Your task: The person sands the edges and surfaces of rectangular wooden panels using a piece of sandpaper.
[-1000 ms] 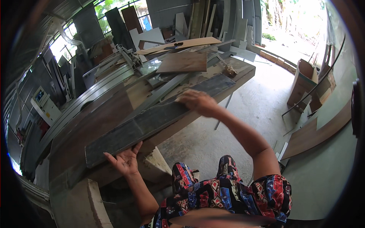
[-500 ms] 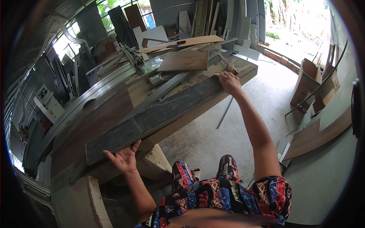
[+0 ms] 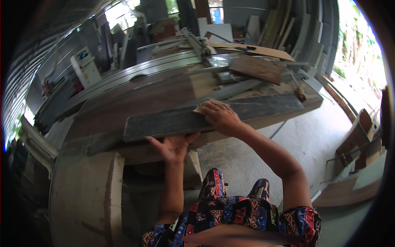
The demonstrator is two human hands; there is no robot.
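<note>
A long, narrow dark grey board (image 3: 164, 121) lies slantwise along the near side of the worktable. My left hand (image 3: 175, 147) is palm up at its near edge, thumb and one finger spread apart, the other fingers hidden beneath the board as they support it. On the upper face, around the board's middle, my right hand (image 3: 222, 118) presses a tan rag (image 3: 204, 108) flat under its fingers; most of the rag is covered. A crumpled brown clump (image 3: 300, 94) rests by the board's far right end.
The worktable (image 3: 152, 92) carries a brown panel (image 3: 257, 69), metal strips and a long tan sheet (image 3: 263, 51). A pale block-like support (image 3: 86, 189) stands at near left. A white control cabinet (image 3: 85, 68) is further back. Cardboard boxes (image 3: 358, 133) stand on the right.
My right hand has slid the rag from the board's far right end leftward to its middle. My left hand stays under the near edge. The whole view has turned left.
</note>
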